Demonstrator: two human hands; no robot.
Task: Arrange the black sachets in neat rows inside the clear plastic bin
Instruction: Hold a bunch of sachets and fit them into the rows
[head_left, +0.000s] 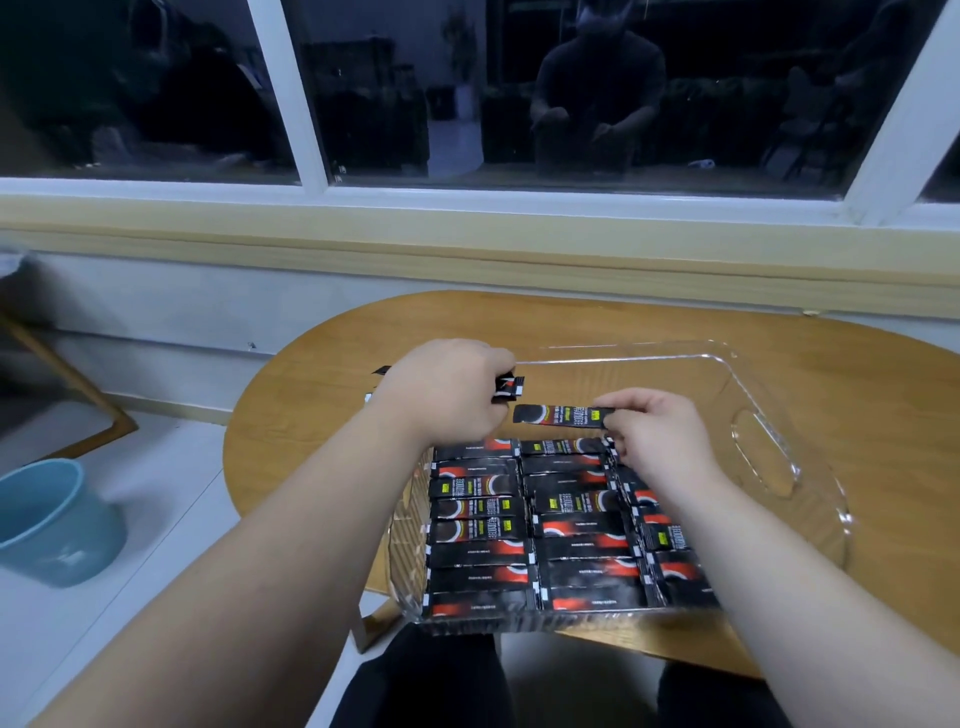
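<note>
Under dark windows (519, 93), wooden table (322, 374) bears bin (737, 374).

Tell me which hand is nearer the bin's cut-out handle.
Right. The right hand, pinching a sachet, is just left of the handle; the left hand, gripping a bundle of sachets, is at the opposite side of the bin.

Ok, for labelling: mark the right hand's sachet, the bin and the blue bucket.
sachet (563, 415): head view, middle of its face.
bin (813, 483): head view, right wall beside handle hole.
blue bucket (78, 543): head view, outer side.
</note>
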